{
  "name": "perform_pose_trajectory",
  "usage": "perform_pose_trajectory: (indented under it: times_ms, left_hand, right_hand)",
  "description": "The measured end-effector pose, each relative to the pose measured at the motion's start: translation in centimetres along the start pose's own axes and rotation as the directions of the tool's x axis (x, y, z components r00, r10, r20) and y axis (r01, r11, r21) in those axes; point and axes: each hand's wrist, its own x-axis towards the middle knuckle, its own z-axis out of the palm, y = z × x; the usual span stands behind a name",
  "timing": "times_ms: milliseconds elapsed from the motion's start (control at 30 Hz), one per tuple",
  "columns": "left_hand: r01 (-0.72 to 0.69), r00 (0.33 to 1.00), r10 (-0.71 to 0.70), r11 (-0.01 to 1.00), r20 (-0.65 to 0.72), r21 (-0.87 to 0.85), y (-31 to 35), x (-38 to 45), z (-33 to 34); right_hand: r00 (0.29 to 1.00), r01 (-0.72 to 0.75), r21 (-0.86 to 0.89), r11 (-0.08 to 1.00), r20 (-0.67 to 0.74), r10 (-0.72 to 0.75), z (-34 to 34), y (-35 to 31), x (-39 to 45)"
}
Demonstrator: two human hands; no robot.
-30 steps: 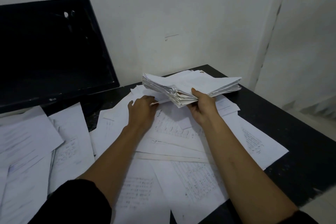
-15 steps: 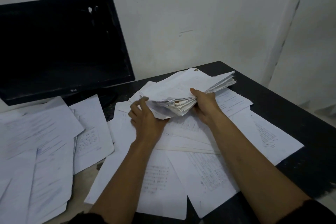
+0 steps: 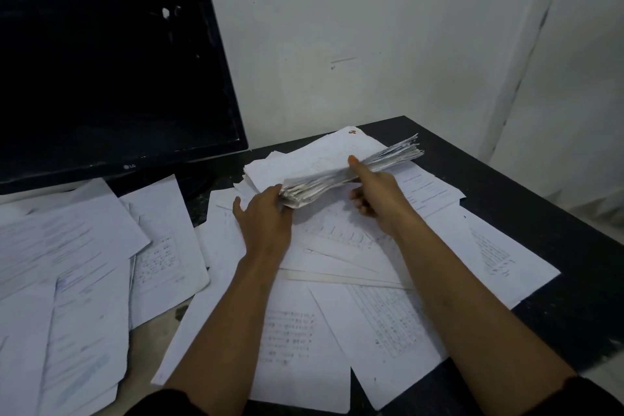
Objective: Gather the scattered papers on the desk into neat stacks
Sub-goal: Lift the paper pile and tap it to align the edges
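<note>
Since half a second ago my bundle of papers (image 3: 351,172) has tipped from fanned and nearly flat to almost edge-on, so I now see mostly its ragged side rather than the top sheet. It has also closed up: the loose leaves that splayed at its near corner are squared together.

Starting at nine o'clock, loose sheets (image 3: 64,267) lie overlapping on the desk, below the dark monitor (image 3: 111,78), which stands at ten o'clock with its screen off. It sits lower and more to the right in my view than before, though that looks like my head turning.

Moving toward the centre, my left hand (image 3: 266,216) has shifted from cupping under the bundle's corner to lying against its near end, fingers curled round that end and thumb spread out to the left. The bundle runs from there up toward one o'clock, held clear of the scattered pages (image 3: 341,246) beneath it.

My right hand (image 3: 378,196) grips the bundle at its middle, thumb laid up over the near edge and the other fingers curled under; earlier the thumb sat on top of a flatter stack.

Further right, at three o'clock, more printed sheets (image 3: 496,253) rest on the black desk (image 3: 540,206), unchanged, with bare dark surface beyond them.
</note>
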Motion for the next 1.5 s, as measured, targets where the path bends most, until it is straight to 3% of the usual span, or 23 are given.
perform_pose_trajectory:
  times_ms: [67, 133, 200, 267, 333, 433, 700, 800, 933, 1000, 1067, 1167, 1233, 1333, 1500]
  left_hand:
    - [-0.014, 0.999, 0.012, 0.999, -0.053, -0.035, 0.3, 0.2, -0.1]
    - [-0.045, 0.996, 0.041, 0.997, -0.078, -0.056, 0.6, 0.2, -0.2]
    - [-0.108, 0.991, 0.102, 0.991, -0.081, -0.075, 1.0, 0.2, -0.3]
    - [-0.197, 0.979, 0.191, 0.974, -0.064, -0.111, 1.3, 0.2, -0.6]
    - [-0.278, 0.959, 0.283, 0.944, 0.004, -0.176, 1.5, 0.4, -0.9]
    - [-0.310, 0.931, 0.347, 0.916, 0.112, -0.256, 2.2, 0.3, -1.2]
    - [-0.311, 0.921, 0.353, 0.920, 0.162, -0.238, 2.2, 0.0, -1.0]
    - [-0.242, 0.961, 0.264, 0.949, 0.087, -0.199, 2.7, -0.3, -1.1]
    - [-0.291, 0.955, 0.269, 0.933, -0.126, -0.212, 3.2, -0.2, -1.3]
    - [-0.310, 0.950, 0.312, 0.925, -0.025, -0.220, 3.4, -0.5, -1.3]
    - [-0.323, 0.899, 0.377, 0.915, 0.224, -0.243, 4.0, -1.7, -0.8]
    - [-0.361, 0.724, 0.361, 0.925, 0.589, -0.123, 5.4, -4.1, 0.4]
    - [-0.395, 0.621, 0.278, 0.919, 0.733, -0.014, 6.2, -4.8, 0.8]
    - [-0.383, 0.581, 0.186, 0.922, 0.792, 0.064, 5.7, -4.1, 0.3]
    - [-0.226, 0.576, -0.037, 0.953, 0.816, 0.203, 2.7, -2.0, -2.9]
  right_hand:
    - [0.987, 0.025, -0.048, 0.999, -0.160, -0.033, -0.3, -0.1, 0.3]
    - [0.987, -0.028, 0.039, 0.999, -0.155, 0.034, -0.3, -0.2, 0.4]
    - [0.984, -0.169, 0.157, 0.973, -0.026, 0.175, -0.2, -0.1, 0.2]
    - [0.963, -0.253, 0.230, 0.940, 0.156, 0.222, -0.1, 0.2, 0.1]
    - [0.943, -0.279, 0.353, 0.893, 0.278, 0.184, -0.2, 0.5, 0.4]
    - [0.941, -0.274, 0.528, 0.804, 0.320, 0.111, -0.6, 0.2, 0.4]
    - [0.976, -0.219, 0.463, 0.859, 0.112, 0.188, -0.9, 0.7, 0.6]
    - [0.990, -0.138, 0.532, 0.836, 0.086, 0.108, -1.7, 0.4, 0.8]
    - [0.999, -0.042, 0.601, 0.798, 0.041, 0.022, -3.3, 0.0, 1.3]
    - [1.000, -0.025, 0.642, 0.767, 0.002, 0.031, -4.2, -0.1, 1.7]
    - [0.998, -0.028, 0.677, 0.735, -0.019, 0.054, -5.2, 0.2, 2.2]
    - [0.996, -0.049, 0.680, 0.731, -0.020, 0.085, -6.0, 0.6, 2.9]
    - [0.997, -0.053, 0.670, 0.740, -0.006, 0.076, -6.0, 0.7, 3.0]
    - [0.998, -0.055, 0.671, 0.739, 0.024, 0.052, -5.8, 0.6, 3.1]
    - [0.996, -0.087, 0.652, 0.753, 0.052, 0.070, -5.2, 0.4, 3.1]
